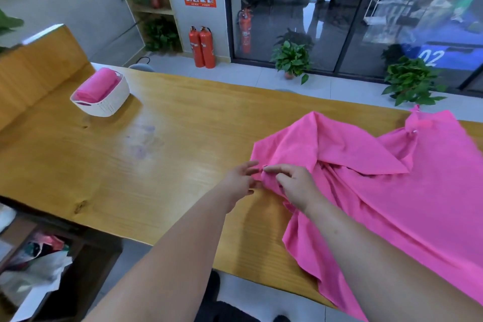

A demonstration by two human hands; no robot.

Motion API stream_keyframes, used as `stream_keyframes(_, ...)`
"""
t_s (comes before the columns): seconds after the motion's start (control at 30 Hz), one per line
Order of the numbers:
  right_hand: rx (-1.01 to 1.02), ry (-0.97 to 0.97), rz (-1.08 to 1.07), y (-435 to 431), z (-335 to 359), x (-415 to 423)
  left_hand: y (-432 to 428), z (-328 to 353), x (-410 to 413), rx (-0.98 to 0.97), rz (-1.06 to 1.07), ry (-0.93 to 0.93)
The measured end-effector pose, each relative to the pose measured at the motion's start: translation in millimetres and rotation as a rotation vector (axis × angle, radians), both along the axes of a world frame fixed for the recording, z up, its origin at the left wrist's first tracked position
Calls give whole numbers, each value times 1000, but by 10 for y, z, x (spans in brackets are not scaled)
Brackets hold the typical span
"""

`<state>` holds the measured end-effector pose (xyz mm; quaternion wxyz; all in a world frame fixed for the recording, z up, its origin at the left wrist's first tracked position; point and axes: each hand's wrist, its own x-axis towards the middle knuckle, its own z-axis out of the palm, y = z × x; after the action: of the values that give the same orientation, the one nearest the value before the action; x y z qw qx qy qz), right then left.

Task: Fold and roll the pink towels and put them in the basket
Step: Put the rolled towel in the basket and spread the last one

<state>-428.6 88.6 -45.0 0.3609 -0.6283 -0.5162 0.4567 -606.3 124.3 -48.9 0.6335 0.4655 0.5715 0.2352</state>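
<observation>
A large pink towel [386, 191] lies crumpled and partly unfolded on the right half of the wooden table [130, 159], hanging over the near edge. My left hand [241, 180] and my right hand [292, 185] meet at the towel's left corner, and the fingers of both pinch the fabric there. A white basket [104, 104] stands at the far left of the table with a rolled pink towel [98, 85] inside it.
A wooden bench back rises behind the basket at the far left. Below the table's near left edge sits a dark shelf with bags. Red fire extinguishers [202, 47] and potted plants [291, 60] stand on the floor beyond the table.
</observation>
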Motion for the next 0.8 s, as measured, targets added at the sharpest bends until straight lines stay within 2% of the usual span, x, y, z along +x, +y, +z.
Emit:
stream_keyframes(0.2,-93,121,-54,730,470,-284,514,166,-301,87,44,2)
stream_keyframes(0.27,-72,100,-49,1028,672,-446,703,209,-482,131,30,19)
stream_keyframes(0.4,29,287,-171,1586,1049,-754,1120,214,-815,221,16,39)
stream_keyframes(0.47,79,292,-198,1817,1128,-853,1336,162,-962,275,13,61)
stream_keyframes(0.53,67,167,-165,1947,1042,-900,1506,108,-1108,356,-9,144)
stream_keyframes(0.67,-39,-260,-118,1764,517,-970,1556,-146,-1363,546,-122,469)
stream_keyframes(0.8,-167,-508,87,1403,-91,-1133,1520,-472,-1512,751,-260,726)
